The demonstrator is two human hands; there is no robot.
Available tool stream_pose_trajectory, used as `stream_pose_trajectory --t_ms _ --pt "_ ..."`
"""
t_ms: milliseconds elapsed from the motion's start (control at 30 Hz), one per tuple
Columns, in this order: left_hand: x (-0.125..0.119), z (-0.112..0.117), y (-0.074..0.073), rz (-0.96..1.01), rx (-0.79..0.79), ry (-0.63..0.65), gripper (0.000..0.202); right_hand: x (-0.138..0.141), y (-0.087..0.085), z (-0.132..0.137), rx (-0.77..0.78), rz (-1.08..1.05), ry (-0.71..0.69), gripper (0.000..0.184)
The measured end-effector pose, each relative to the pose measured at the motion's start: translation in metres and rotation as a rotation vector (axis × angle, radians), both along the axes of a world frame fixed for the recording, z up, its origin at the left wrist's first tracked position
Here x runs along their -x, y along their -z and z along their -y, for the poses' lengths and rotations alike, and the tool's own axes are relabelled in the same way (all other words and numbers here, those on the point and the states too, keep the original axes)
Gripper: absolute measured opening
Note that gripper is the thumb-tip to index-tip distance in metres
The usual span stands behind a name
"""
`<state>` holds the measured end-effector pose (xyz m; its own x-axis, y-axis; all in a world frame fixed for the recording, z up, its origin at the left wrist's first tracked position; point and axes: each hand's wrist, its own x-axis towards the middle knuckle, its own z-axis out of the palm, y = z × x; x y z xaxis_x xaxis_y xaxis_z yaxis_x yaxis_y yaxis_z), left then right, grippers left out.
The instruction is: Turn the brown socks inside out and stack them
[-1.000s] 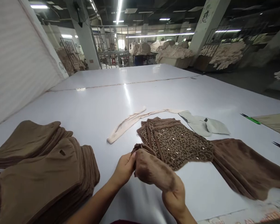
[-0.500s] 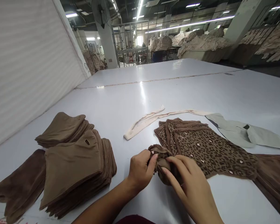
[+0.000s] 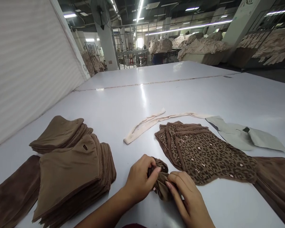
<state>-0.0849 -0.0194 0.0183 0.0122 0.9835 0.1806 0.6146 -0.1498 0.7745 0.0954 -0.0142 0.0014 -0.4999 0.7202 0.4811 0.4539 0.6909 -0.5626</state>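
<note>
A bunched brown fabric piece [image 3: 163,186] with some leopard print showing is held between both hands, just above the white table. My left hand [image 3: 142,179] grips its left side, thumb pressed on top and fingers curled round. On the right side, my right hand [image 3: 186,196] pinches the cloth between thumb and fingers. Much of the piece is hidden in its folds and behind the fingers. Beyond my right hand lies a stack of leopard-print fabric panels [image 3: 209,155] with fuzzy brown edges.
Stacked plain brown panels [image 3: 71,167] stand at the left, with darker brown cloth [image 3: 16,186] beside them. A pale fabric strip [image 3: 142,128] and grey-green pieces [image 3: 242,129] lie farther back on the white table [image 3: 109,104]. More brown fabric [image 3: 277,177] is at right.
Both hands have come slightly nearer with the bunched fabric, away from the leopard-print stack. The cloth between them is twisted differently, and the view has shifted slightly.
</note>
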Motion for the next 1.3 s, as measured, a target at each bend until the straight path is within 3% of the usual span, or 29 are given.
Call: stream_pose_trajectory --t_ms 67,133,233,333,433,633,833,900,1000,1067,1200,1300 --pt "-0.001 -0.001 -0.007 0.065 0.114 0.201 0.012 -0.001 0.000 0.001 -0.022 -0.053 -0.007 0.019" --pt "-0.003 -0.003 -0.006 0.265 0.317 0.402 0.024 -0.002 -0.001 0.004 -0.032 -0.113 0.010 0.020" --pt "-0.008 -0.003 0.004 0.610 0.516 0.547 0.042 0.000 -0.004 0.007 -0.052 -0.212 0.077 0.018" --pt "-0.017 0.006 0.013 0.802 0.549 0.522 0.049 0.002 -0.005 0.007 -0.076 -0.269 0.157 0.015" --pt "-0.023 0.017 0.010 0.849 0.535 0.461 0.050 0.001 -0.003 0.000 -0.114 -0.233 0.315 0.010" --pt "-0.016 0.021 -0.005 0.607 0.442 0.546 0.046 -0.014 0.001 -0.017 -0.148 -0.212 0.505 0.006" --pt "-0.009 0.009 -0.007 0.512 0.398 0.498 0.044 -0.030 0.004 -0.026 -0.065 -0.225 0.602 0.010" --pt "-0.008 0.006 -0.006 0.504 0.382 0.465 0.043 -0.037 0.003 -0.029 -0.035 -0.222 0.569 0.011" --pt "-0.004 0.001 -0.004 0.408 0.289 0.371 0.039 -0.043 -0.003 -0.027 0.054 -0.191 0.391 0.013" --pt "0.001 -0.004 -0.003 0.293 0.205 0.354 0.035 -0.041 -0.008 -0.022 0.244 -0.152 0.249 0.012" --pt "0.007 -0.008 -0.001 0.066 0.050 0.319 0.030 -0.021 -0.012 -0.011 0.770 -0.104 -0.025 0.023" --pt "0.005 -0.001 -0.003 -0.087 -0.131 0.158 0.023 -0.005 -0.010 -0.007 0.784 -0.119 -0.060 0.032"
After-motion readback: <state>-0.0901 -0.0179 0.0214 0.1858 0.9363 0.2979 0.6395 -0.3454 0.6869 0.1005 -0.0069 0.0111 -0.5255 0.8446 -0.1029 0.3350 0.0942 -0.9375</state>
